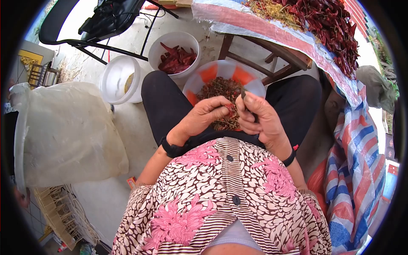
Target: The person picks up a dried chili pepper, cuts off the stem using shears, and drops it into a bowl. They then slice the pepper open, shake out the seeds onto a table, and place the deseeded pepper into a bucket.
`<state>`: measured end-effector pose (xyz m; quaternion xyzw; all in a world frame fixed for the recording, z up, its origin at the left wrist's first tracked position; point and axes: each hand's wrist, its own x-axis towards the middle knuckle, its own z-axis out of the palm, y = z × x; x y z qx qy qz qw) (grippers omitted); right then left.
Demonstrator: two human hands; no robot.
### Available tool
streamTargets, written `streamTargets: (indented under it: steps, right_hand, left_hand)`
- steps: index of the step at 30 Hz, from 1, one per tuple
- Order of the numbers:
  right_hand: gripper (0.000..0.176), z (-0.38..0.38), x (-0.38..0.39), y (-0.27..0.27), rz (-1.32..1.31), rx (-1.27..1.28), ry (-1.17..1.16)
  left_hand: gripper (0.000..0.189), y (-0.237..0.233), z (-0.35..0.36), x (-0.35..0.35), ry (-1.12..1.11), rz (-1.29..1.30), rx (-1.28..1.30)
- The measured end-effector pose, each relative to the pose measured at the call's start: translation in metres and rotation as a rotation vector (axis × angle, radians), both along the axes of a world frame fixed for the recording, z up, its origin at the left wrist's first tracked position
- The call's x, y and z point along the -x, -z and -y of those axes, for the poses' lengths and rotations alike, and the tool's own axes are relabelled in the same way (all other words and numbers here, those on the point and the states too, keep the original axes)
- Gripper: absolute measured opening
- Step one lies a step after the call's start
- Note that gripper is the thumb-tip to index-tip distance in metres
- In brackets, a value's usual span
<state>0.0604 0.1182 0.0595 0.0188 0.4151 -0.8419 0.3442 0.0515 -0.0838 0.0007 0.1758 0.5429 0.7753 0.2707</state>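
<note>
My left hand [203, 113] is closed in a pinch on a small red dried chili [230, 109], mostly covered by the fingertips. Close beside it, my right hand [267, 117] is closed around a small dark tool [243, 93]. The tool's tip shows above the thumb; its exact kind is hidden by the fingers. Both hands are above an orange-and-white basin [250, 75], between my knees. Brown stems and red chili scraps [219, 88] lie in the basin.
Ahead, a white tub [154, 51] holds red chili pods [177, 59]. Left of it stands another white tub [111, 80] with yellowish bits. Dried chilies [327, 25] cover a striped sheet [250, 19] over a wooden stool [272, 59]. A pale sack [72, 131] is at left, a black chair [59, 40] beyond.
</note>
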Motion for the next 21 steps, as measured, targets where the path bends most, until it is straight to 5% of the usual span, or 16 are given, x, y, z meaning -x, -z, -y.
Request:
streamTargets:
  steps: [1, 6, 9, 13, 16, 21]
  right_hand:
    - [0.022, -0.001, 0.002, -0.003, 0.039, 0.115, 0.028]
    - [0.021, -0.002, 0.002, 0.0, -0.159, -0.294, 0.205]
    - [0.028, 0.004, -0.006, 0.011, -0.672, -0.641, 0.226]
    - [0.029, 0.01, -0.005, 0.005, -0.849, -0.9, 0.238]
    - [0.023, 0.012, -0.003, 0.007, -0.959, -0.968, 0.273]
    - [0.017, 0.006, -0.001, 0.01, -0.712, -0.795, 0.126]
  left_hand:
    - [0.017, 0.003, -0.002, -0.002, 0.066, 0.007, 0.008]
    - [0.017, -0.006, 0.0, 0.003, -0.042, 0.018, 0.028]
    - [0.017, -0.003, 0.001, 0.003, -0.053, -0.013, 0.046]
    - [0.017, -0.01, -0.001, 0.004, -0.098, -0.076, 0.097]
    - [0.018, -0.007, 0.0, 0.003, -0.107, -0.106, 0.143]
    - [0.019, -0.01, 0.003, 0.001, -0.049, -0.108, 0.187]
